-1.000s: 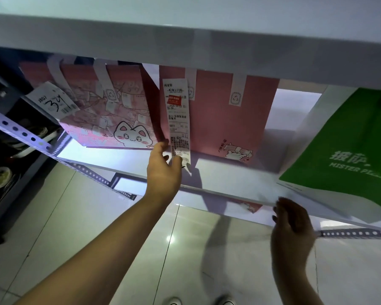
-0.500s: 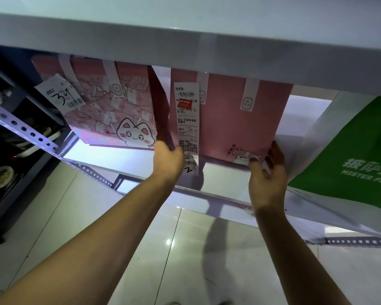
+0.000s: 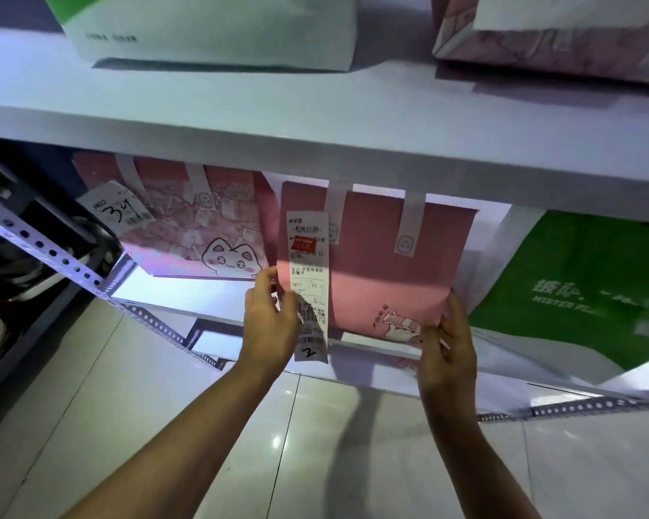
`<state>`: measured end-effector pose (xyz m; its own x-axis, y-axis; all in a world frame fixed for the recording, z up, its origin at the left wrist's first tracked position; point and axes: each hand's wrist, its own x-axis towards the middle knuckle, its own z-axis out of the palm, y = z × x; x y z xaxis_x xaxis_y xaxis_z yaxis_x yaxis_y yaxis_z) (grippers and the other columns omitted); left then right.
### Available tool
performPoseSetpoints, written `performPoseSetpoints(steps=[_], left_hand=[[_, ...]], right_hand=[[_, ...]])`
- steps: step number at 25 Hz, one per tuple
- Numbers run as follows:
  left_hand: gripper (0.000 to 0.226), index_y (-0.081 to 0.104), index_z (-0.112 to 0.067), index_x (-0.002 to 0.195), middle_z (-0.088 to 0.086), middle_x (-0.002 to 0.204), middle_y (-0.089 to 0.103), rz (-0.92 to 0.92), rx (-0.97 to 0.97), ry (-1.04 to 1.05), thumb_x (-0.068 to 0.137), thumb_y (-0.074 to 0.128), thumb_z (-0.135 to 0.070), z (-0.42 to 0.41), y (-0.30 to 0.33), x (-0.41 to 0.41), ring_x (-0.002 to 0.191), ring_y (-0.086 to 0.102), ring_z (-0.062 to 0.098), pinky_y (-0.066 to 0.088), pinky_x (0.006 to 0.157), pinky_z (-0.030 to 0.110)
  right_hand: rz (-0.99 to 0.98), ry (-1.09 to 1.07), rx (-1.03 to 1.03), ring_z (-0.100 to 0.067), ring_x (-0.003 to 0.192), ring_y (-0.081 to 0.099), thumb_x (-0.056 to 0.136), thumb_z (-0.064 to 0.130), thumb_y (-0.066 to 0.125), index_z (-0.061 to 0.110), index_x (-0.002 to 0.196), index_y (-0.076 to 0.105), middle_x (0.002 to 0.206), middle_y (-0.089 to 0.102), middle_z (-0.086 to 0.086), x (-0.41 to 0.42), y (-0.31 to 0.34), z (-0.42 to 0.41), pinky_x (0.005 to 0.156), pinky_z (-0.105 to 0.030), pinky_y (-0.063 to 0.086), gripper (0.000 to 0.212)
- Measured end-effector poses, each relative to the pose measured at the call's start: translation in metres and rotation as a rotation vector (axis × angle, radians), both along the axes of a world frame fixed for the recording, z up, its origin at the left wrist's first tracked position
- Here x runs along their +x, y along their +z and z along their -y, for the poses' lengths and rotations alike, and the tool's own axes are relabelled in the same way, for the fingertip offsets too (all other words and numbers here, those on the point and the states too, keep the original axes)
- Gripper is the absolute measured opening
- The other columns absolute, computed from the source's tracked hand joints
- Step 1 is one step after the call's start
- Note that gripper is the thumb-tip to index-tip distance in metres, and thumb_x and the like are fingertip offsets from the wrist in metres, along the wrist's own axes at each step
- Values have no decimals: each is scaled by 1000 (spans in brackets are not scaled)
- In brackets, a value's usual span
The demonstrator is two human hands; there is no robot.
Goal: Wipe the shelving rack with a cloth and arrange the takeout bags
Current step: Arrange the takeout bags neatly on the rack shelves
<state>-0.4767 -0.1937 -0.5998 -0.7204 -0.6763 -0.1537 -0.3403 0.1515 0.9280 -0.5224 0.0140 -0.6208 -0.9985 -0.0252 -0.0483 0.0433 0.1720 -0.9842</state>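
Pink bag point(image 3: 383, 256) upright (receipt point(image 3: 308, 279) frontward)

takeout pickup shop: receipt-tagged bags point(image 3: 383, 264) on racking point(image 3: 315, 121).

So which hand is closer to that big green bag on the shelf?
Right. The right hand grips the plain pink paper bag's lower right corner, just beside the green takeout bag. The left hand holds the pink bag's far left edge.

Tops of the upper-shelf bags point(image 3: 210, 35) beyond the frame, receipt point(image 3: 308, 279) print illegibly small
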Motion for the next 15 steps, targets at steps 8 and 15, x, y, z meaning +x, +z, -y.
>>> performPoseSetpoints(steps=[8, 15], left_hand=[[18, 55, -24, 117, 3, 118, 62, 14, -36, -67, 101, 47, -24, -15, 41, 79, 107, 61, 20, 55, 87, 49], [15, 59, -23, 112, 2, 112, 66, 28, 65, -37, 100, 51, -19, -54, 97, 157, 102, 65, 25, 57, 86, 52]], right_hand=[[72, -129, -36, -20, 126, 56, 109, 16, 41, 29, 140, 52, 137, 59, 2, 76, 43, -17, 107, -43, 49, 36], [174, -123, -68, -28, 120, 64, 106, 7, 40, 26, 142, 53, 134, 64, -4, 159, 92, -55, 100, -55, 53, 43]])
